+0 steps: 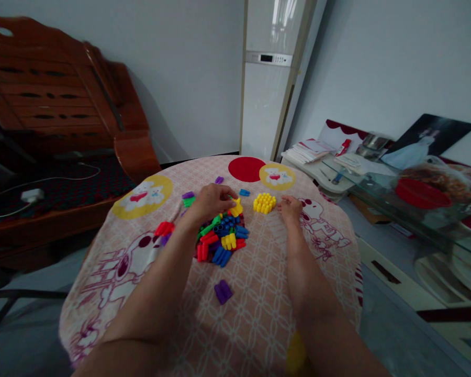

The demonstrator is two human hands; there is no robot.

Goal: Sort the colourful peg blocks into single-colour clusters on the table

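Note:
My left hand [214,201] is closed, its fingertips pinching a yellow plastic building block [236,208] just over a loose pile of blocks. In that pile lie blue blocks [222,256], red blocks [202,251], a yellow block [228,241] and green blocks. To the right of the pile, a cluster of joined yellow blocks [264,203] rests on the table, its rounded knobs facing up. Right beside this cluster is my right hand [291,209], fingers loosely bent and apart, holding nothing that I can see.
A patterned cloth covers the round table [259,324]. Single blocks lie apart: a purple block [223,291] in front, a blue block [244,192] behind. A wooden bench [63,99] stands left, a glass shelf [377,193] with papers and a bag right, a tall white cabinet [269,104] behind.

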